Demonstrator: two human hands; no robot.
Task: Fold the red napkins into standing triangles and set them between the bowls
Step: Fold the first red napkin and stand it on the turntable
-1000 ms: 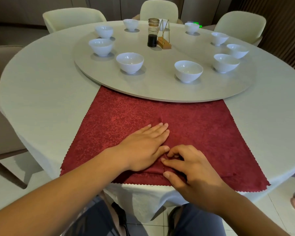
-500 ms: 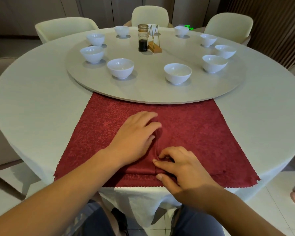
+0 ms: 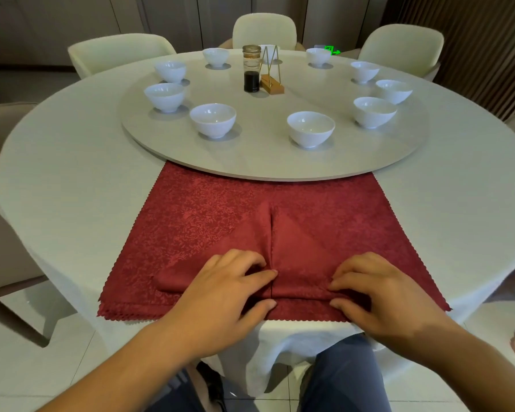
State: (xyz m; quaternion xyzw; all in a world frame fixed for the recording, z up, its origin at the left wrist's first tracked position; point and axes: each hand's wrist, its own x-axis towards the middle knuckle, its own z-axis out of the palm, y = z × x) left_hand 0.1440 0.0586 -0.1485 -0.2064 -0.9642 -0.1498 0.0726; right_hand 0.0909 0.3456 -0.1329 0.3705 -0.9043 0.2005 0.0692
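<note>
A stack of red napkins (image 3: 197,209) lies flat at the table's near edge. The top red napkin (image 3: 298,251) is folded into a flat triangle with a centre seam, its point toward the turntable. At the bottom of the seam, my left hand (image 3: 220,295) pinches the napkin's lower edge between curled fingers and thumb. My right hand (image 3: 384,298) pinches the lower right part of the same fold. Several white bowls ring the turntable; the nearest two (image 3: 213,120) (image 3: 310,129) have a gap between them.
The grey turntable (image 3: 265,162) overlaps the far edge of the napkins on the round white table (image 3: 72,188). A dark sauce jar (image 3: 251,69) and a wooden stand (image 3: 271,84) sit at its centre. Cream chairs (image 3: 263,29) ring the table.
My left hand slid back from the upper seam to the near edge. My right hand moved right from the centre. The folded triangle is now uncovered.
</note>
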